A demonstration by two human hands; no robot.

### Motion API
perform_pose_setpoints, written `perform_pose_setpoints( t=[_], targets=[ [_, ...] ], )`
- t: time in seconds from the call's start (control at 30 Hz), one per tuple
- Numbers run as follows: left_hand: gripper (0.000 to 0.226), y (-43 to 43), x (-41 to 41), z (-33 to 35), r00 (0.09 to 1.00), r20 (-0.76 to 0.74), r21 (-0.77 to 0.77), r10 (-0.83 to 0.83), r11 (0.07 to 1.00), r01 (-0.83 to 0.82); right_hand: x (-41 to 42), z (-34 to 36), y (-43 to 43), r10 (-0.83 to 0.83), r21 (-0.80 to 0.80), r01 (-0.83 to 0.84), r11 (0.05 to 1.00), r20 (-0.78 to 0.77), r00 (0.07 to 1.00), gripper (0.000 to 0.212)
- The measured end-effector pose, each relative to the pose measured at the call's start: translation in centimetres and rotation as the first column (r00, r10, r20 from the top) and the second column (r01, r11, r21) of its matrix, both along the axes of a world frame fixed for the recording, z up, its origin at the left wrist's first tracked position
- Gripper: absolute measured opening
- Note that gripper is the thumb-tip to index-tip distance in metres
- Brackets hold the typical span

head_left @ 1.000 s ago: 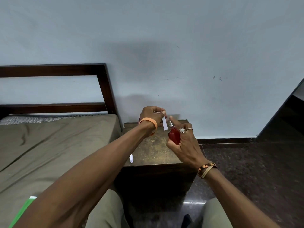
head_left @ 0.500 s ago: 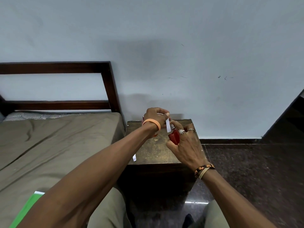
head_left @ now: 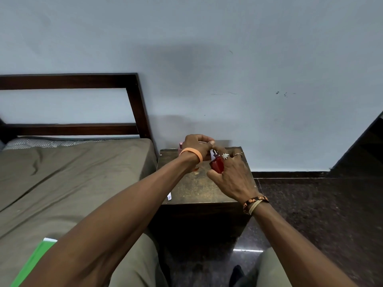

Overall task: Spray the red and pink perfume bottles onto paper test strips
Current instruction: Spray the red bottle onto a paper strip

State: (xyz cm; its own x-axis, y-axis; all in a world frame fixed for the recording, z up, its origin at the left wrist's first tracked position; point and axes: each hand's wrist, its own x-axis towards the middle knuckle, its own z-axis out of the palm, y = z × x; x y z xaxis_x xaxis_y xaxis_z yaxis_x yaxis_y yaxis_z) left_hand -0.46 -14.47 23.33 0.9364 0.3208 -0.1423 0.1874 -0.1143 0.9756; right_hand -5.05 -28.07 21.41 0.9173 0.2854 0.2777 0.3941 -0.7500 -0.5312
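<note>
My right hand [head_left: 232, 175] grips a small red perfume bottle [head_left: 216, 165] above the wooden bedside table [head_left: 196, 185], index finger on its silver nozzle. My left hand [head_left: 196, 146] pinches a white paper test strip [head_left: 212, 154] right in front of the nozzle; most of the strip is hidden by fingers. A sliver of a pink bottle [head_left: 180, 145] shows behind my left hand at the table's back. Another white strip [head_left: 169, 196] lies at the table's front left edge.
A bed with an olive sheet [head_left: 72, 183] and a dark wooden headboard [head_left: 136, 104] stands left of the table. A green item [head_left: 33, 262] lies on the bed near my left arm. Dark speckled floor [head_left: 310, 214] spreads to the right. The wall is close behind.
My left hand has brought the strip lower and closer to the red bottle's nozzle. The view has shifted slightly left to right; both hands stay over the table's back.
</note>
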Motion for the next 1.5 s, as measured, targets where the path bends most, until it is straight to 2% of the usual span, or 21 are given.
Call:
perform_pose_setpoints(
  t=[0.27, 0.4, 0.53, 0.67, 0.83, 1.0, 1.2, 1.37, 1.5],
  targets=[
    [0.006, 0.6, 0.2, -0.6, 1.0, -0.028, -0.127, 0.006, 0.992, -0.01, -1.4, -2.8, -0.8, -0.008, 0.023, 0.009, 1.0, -0.025, 1.0, 0.068],
    [0.007, 0.5, 0.2, -0.7, 1.0, -0.028, -0.125, 0.012, 0.992, -0.015, -1.8, -4.0, -0.9, 0.011, 0.047, -0.011, 0.999, 0.004, 1.0, 0.074],
    [0.009, 0.3, 0.2, -0.9, 1.0, -0.026, -0.124, 0.008, 0.992, -0.011, -1.7, -3.8, -0.7, 0.042, 0.015, -0.042, 0.999, -0.027, 0.999, 0.072],
    [0.009, 0.3, 0.3, -1.1, 1.0, -0.014, -0.081, 0.021, 0.996, -0.022, -0.9, -2.4, -0.3, -0.002, 0.088, 0.002, 0.996, -0.001, 1.0, 0.074],
    [0.013, 0.4, 0.6, -1.2, 0.999, -0.008, -0.07, 0.043, 0.997, -0.044, 0.5, -0.6, 0.0, -0.031, 0.077, 0.028, 0.997, 0.041, 0.999, 0.069],
    [0.013, 0.4, 0.7, -1.4, 0.998, -0.013, -0.042, 0.062, 0.997, -0.062, 0.2, -0.8, 0.1, -0.009, 0.009, 0.009, 1.0, -0.018, 1.0, 0.069],
    [0.005, 0.8, 0.5, -1.2, 0.999, -0.022, -0.139, 0.028, 0.99, -0.031, -1.5, -4.0, -0.2, -0.002, 0.06, 0.004, 0.998, -0.036, 0.999, 0.071],
    [0.004, 0.9, 0.4, -1.2, 0.999, -0.02, -0.152, 0.042, 0.987, -0.044, -1.3, -4.4, -0.3, 0.011, 0.174, 0.002, 0.985, -0.073, 0.997, 0.079],
    [0.005, 1.1, 0.4, -1.5, 0.999, -0.037, -0.161, 0.007, 0.987, -0.013, -0.2, -3.5, -0.5, -0.038, 0.474, 0.147, 0.868, -0.232, 0.972, 0.097]
  ],
)
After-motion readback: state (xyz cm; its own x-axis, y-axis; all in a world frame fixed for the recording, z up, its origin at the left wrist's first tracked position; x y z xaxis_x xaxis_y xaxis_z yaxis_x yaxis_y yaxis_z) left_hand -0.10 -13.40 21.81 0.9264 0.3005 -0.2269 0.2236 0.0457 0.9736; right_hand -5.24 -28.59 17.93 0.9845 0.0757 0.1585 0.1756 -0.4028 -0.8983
